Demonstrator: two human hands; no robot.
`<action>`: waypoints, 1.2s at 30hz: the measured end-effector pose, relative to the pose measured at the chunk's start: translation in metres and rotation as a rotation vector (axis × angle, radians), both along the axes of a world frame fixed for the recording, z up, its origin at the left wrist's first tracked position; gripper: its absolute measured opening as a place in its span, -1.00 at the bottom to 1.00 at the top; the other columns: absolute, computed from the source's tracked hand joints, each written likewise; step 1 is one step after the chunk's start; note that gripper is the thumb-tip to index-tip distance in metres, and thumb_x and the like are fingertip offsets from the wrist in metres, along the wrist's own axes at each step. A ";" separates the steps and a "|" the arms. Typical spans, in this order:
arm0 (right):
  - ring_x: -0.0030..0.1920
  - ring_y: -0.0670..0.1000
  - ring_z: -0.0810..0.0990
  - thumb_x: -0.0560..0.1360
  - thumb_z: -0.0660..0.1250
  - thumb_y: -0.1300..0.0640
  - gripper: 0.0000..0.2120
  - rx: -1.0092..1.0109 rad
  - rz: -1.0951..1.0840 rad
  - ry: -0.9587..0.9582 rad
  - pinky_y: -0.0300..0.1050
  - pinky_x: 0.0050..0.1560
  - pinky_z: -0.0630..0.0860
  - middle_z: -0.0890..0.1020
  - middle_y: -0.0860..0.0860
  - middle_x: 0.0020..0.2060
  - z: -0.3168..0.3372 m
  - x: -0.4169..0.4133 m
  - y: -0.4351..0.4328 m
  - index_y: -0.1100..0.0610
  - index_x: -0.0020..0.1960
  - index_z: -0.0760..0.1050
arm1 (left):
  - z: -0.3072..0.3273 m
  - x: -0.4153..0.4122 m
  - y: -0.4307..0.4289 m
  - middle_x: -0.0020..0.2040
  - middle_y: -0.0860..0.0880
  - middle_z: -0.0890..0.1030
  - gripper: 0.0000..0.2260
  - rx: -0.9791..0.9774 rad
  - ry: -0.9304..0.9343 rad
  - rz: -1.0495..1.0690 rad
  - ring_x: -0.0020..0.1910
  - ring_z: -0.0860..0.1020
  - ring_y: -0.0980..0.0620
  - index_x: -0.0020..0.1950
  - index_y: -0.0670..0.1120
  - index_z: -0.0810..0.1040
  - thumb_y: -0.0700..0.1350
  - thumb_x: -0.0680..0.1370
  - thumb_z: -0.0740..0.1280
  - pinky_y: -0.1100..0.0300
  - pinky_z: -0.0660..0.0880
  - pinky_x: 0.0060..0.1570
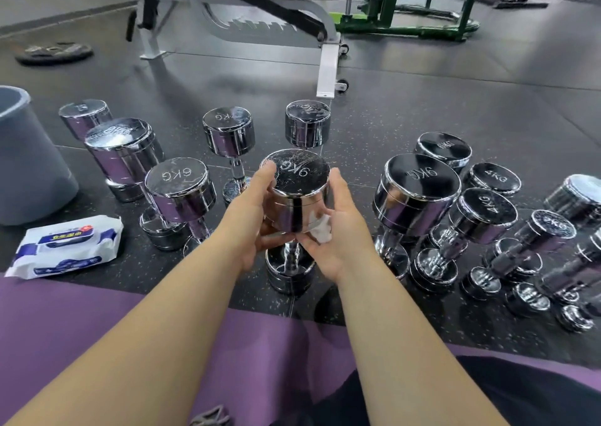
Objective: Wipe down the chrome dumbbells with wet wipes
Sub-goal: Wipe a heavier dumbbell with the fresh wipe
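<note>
Head view: 6KG chrome dumbbell (297, 173) stands upright on the dark floor (406, 107), centre, just beyond the purple mat (97, 321). Left hand (252, 217) grips its upper head from the left, thumb at the top rim. Right hand (341, 230) curls round a white wet wipe (320, 229), pressing it on the head's right side. More upright dumbbells left (180, 182) and right (419, 185). Wipes pack (68, 247) near left, grey bin (22, 162) behind it. Bench frame (328, 65) far.
</note>
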State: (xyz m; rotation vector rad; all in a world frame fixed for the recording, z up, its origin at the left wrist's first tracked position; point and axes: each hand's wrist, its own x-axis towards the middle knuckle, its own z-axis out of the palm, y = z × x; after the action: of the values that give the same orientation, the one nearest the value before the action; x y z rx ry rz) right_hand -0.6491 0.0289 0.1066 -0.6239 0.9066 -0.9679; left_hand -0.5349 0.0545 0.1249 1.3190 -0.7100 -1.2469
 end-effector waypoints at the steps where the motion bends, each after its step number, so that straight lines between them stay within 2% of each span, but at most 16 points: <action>1: 0.12 0.05 0.66 0.40 0.34 -0.36 -0.45 -0.025 0.042 0.061 0.05 0.27 0.50 0.71 -0.01 0.03 0.000 -0.001 -0.001 0.03 0.18 0.62 | 0.000 0.003 -0.001 -0.28 0.05 0.69 -0.65 0.004 -0.005 -0.017 -0.28 0.67 0.03 -0.08 0.05 0.58 0.29 0.55 0.22 0.11 0.61 -0.20; 4: -0.07 0.14 0.67 0.35 0.32 -0.42 -0.41 -0.080 0.120 0.335 -0.03 0.02 0.53 0.70 0.10 -0.07 0.011 -0.003 -0.010 0.07 0.03 0.62 | 0.001 0.013 -0.009 -0.19 0.00 0.68 -0.62 0.058 -0.005 -0.080 -0.22 0.64 0.01 -0.08 0.05 0.61 0.32 0.52 0.21 0.11 0.59 -0.18; 6: -0.32 0.04 0.51 0.42 0.25 -0.33 -0.52 -0.168 0.187 0.601 -0.17 -0.29 0.39 0.58 0.07 -0.26 0.028 -0.008 -0.021 0.10 -0.04 0.54 | 0.006 0.016 -0.012 -0.19 -0.01 0.67 -0.65 0.091 -0.018 -0.122 -0.21 0.64 0.01 -0.08 0.05 0.60 0.29 0.54 0.21 0.13 0.58 -0.21; 8: -0.51 -0.03 0.36 0.52 0.21 -0.19 -0.66 -0.176 0.329 0.688 -0.34 -0.54 0.26 0.48 0.04 -0.47 0.049 -0.011 -0.037 0.10 -0.14 0.44 | 0.012 0.014 -0.014 -0.20 -0.01 0.69 -0.66 0.118 -0.023 -0.153 -0.24 0.66 0.03 -0.03 0.03 0.59 0.25 0.57 0.18 0.11 0.61 -0.21; 10: -0.67 -0.08 0.30 0.55 0.24 -0.15 -0.69 -0.111 0.494 0.723 -0.45 -0.65 0.13 0.40 -0.06 -0.66 0.069 -0.008 -0.051 0.07 -0.18 0.39 | 0.015 0.013 -0.013 -0.17 -0.03 0.70 -0.64 0.148 0.008 -0.161 -0.22 0.69 0.01 0.03 0.02 0.59 0.25 0.57 0.17 -0.02 0.63 -0.11; 12: -0.70 -0.11 0.31 0.56 0.25 -0.22 -0.62 -0.104 0.623 0.813 -0.43 -0.64 0.16 0.38 -0.09 -0.68 0.082 -0.004 -0.064 0.06 -0.23 0.39 | 0.016 0.009 -0.010 -0.12 -0.05 0.70 -0.63 0.140 0.047 -0.123 -0.16 0.69 -0.07 0.06 0.02 0.60 0.26 0.57 0.18 -0.08 0.61 -0.11; 14: -0.59 -0.10 0.36 0.53 0.20 -0.35 -0.54 -0.185 0.791 0.979 -0.30 -0.53 0.24 0.40 -0.09 -0.58 0.090 -0.003 -0.073 0.03 -0.24 0.45 | 0.012 0.001 -0.006 -0.13 -0.07 0.69 -0.65 0.091 0.069 0.003 -0.14 0.68 -0.14 -0.01 -0.01 0.61 0.23 0.56 0.22 -0.12 0.61 -0.14; 17: -0.39 -0.14 0.49 0.55 0.24 -0.28 -0.67 -0.131 0.923 0.852 -0.27 -0.41 0.34 0.55 -0.16 -0.39 0.095 -0.001 -0.080 -0.04 -0.11 0.56 | 0.006 -0.013 -0.006 -0.12 -0.11 0.65 -0.67 0.056 0.065 0.153 -0.25 0.65 -0.08 0.06 -0.08 0.58 0.17 0.55 0.29 -0.17 0.64 -0.18; 19: -0.18 -0.10 0.56 0.48 0.33 -0.27 -0.69 -0.115 0.999 0.835 -0.25 -0.25 0.41 0.65 -0.12 -0.17 0.092 -0.001 -0.089 -0.05 -0.02 0.60 | 0.001 -0.016 -0.012 -0.09 -0.12 0.65 -0.62 0.055 0.020 0.205 -0.21 0.63 -0.10 0.08 -0.04 0.56 0.22 0.46 0.32 -0.18 0.63 -0.12; 20: -0.16 -0.09 0.57 0.45 0.35 -0.28 -0.68 -0.124 1.023 0.849 -0.25 -0.21 0.41 0.66 -0.11 -0.15 0.089 0.000 -0.095 -0.04 -0.03 0.61 | 0.000 -0.017 -0.014 -0.09 -0.08 0.66 -0.59 0.048 0.001 0.227 -0.16 0.62 -0.12 0.05 0.01 0.57 0.27 0.39 0.31 -0.24 0.60 -0.03; 22: -0.28 -0.13 0.61 0.50 0.32 -0.23 -0.69 -0.123 1.064 0.863 -0.27 -0.25 0.47 0.68 -0.12 -0.24 0.086 0.000 -0.106 -0.01 -0.08 0.62 | 0.001 -0.022 -0.016 -0.13 0.07 0.66 -0.54 0.032 0.005 0.283 -0.04 0.62 -0.09 0.02 0.07 0.56 0.32 0.28 0.26 -0.28 0.53 0.09; 25: -0.25 -0.13 0.64 0.52 0.29 -0.22 -0.61 -0.141 1.046 0.810 -0.30 -0.24 0.54 0.69 -0.10 -0.15 0.077 -0.009 -0.121 0.03 0.14 0.63 | 0.007 -0.032 -0.025 -0.13 0.12 0.66 -0.58 0.034 -0.005 0.278 0.03 0.63 -0.09 -0.01 0.10 0.54 0.29 0.27 0.25 -0.27 0.52 0.12; 29: -0.36 -0.11 0.63 0.54 0.29 -0.19 -0.69 -0.119 1.063 0.744 -0.31 -0.31 0.53 0.68 -0.07 -0.33 0.072 -0.027 -0.142 0.02 -0.13 0.61 | 0.011 -0.040 -0.044 -0.09 -0.01 0.68 -0.57 0.035 -0.059 0.204 -0.01 0.63 -0.18 -0.03 0.02 0.60 0.25 0.26 0.28 -0.33 0.52 0.09; 32: -0.19 0.00 0.71 0.45 0.36 -0.25 -0.63 -0.093 1.091 0.768 -0.15 -0.11 0.61 0.73 0.02 -0.17 0.080 -0.047 -0.165 0.05 -0.15 0.68 | 0.018 -0.053 -0.064 0.01 -0.18 0.67 -0.58 0.021 -0.012 0.148 0.05 0.61 -0.30 0.00 -0.06 0.61 0.19 0.30 0.32 -0.38 0.48 0.10; 34: -0.17 0.06 0.70 0.39 0.40 -0.27 -0.60 -0.074 1.078 0.730 -0.03 -0.01 0.64 0.73 0.09 -0.12 0.093 -0.059 -0.180 0.07 -0.19 0.70 | 0.022 -0.063 -0.083 0.05 -0.20 0.66 -0.60 -0.009 0.026 0.110 0.06 0.62 -0.30 0.05 -0.08 0.61 0.16 0.38 0.29 -0.36 0.51 0.09; 36: -0.21 0.06 0.70 0.44 0.36 -0.27 -0.57 -0.132 1.059 0.761 -0.06 -0.07 0.66 0.73 0.10 -0.16 0.104 -0.068 -0.196 0.10 -0.21 0.70 | 0.024 -0.072 -0.108 0.02 -0.19 0.66 -0.66 -0.033 0.021 0.078 -0.06 0.65 -0.21 0.03 -0.09 0.61 0.14 0.48 0.28 -0.20 0.61 -0.07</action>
State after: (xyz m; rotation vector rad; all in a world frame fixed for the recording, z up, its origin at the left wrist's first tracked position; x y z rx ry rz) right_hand -0.7170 -0.1669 0.2105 -1.4389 0.9650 0.2071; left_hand -0.6069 -0.0530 0.1491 1.2927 -0.6557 -1.1802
